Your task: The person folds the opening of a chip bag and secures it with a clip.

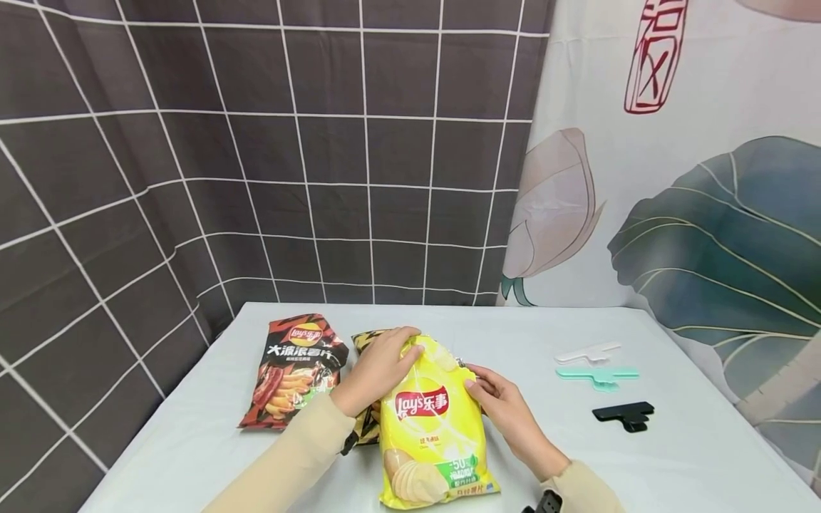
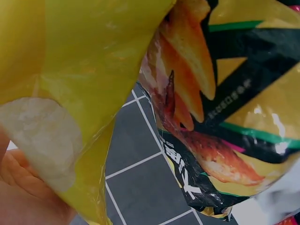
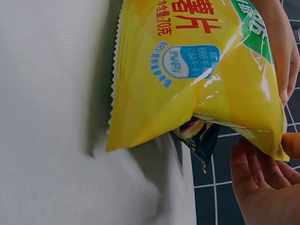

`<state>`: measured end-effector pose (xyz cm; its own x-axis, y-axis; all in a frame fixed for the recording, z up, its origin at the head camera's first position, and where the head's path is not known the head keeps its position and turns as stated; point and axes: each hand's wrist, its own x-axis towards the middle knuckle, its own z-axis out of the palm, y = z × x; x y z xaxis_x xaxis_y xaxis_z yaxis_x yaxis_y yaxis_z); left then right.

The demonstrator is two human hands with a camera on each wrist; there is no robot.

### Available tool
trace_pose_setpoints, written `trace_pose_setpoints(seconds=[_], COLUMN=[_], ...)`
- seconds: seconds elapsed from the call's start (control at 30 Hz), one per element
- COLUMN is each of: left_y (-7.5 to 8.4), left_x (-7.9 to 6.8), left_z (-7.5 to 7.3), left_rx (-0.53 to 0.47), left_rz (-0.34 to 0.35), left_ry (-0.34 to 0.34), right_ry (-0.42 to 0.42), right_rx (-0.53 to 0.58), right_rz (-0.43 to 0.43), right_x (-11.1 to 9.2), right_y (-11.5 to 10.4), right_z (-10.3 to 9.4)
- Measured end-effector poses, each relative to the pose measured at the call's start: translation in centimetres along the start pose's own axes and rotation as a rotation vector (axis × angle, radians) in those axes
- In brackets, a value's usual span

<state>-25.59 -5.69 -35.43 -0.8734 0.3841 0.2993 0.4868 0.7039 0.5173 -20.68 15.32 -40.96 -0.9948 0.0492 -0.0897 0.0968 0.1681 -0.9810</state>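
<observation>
A yellow Lay's potato chip bag (image 1: 431, 427) leans up from the white table, its front towards me. My left hand (image 1: 378, 370) grips its upper left edge. At the upper right edge my right hand (image 1: 507, 410) pinches the bag, thumb in front and fingers behind; the right wrist view shows this pinch at a corner. Behind the yellow bag, mostly hidden, is a black and gold chip bag (image 2: 253, 108). A red and black Lay's chip bag (image 1: 298, 374) lies left of my left hand.
On the table's right side lie a white bag clip (image 1: 589, 353), a teal bag clip (image 1: 599, 375) and a black bag clip (image 1: 625, 415). The white table (image 1: 186, 442) ends at a dark gridded curtain (image 1: 398, 157) behind and a floral curtain to the right.
</observation>
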Motion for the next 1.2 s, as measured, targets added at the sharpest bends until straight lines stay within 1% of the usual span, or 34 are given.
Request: trace_pose_setpoints(seconds=[0.27, 0.47, 0.67, 0.93, 1.07, 1.2], left_y=[-0.08, -0.18, -0.36, -0.47, -0.48, -0.51], left_x=[0.28, 0.41, 0.39, 0.34, 0.29, 0.23], left_z=[0.15, 0.22, 0.29, 0.26, 0.21, 0.20], left_rx=[0.000, -0.031, -0.049, -0.060, -0.064, -0.071], left_rz=[-0.005, 0.006, 0.026, 0.091, 0.103, 0.101], left_ry=[-0.012, -0.017, 0.002, 0.047, 0.056, 0.054], right_ry=[0.002, 0.008, 0.001, 0.005, 0.002, -0.005], right_rx=[0.040, 0.046, 0.065, 0.078, 0.085, 0.091], right_rz=[0.007, 0.010, 0.011, 0.005, 0.000, -0.008], right_x=[0.31, 0.22, 0.26, 0.28, 0.28, 0.21], right_y=[0.19, 0.18, 0.22, 0.44, 0.52, 0.66], right_z=[-0.09, -0.15, -0.21, -0.34, -0.39, -0.43])
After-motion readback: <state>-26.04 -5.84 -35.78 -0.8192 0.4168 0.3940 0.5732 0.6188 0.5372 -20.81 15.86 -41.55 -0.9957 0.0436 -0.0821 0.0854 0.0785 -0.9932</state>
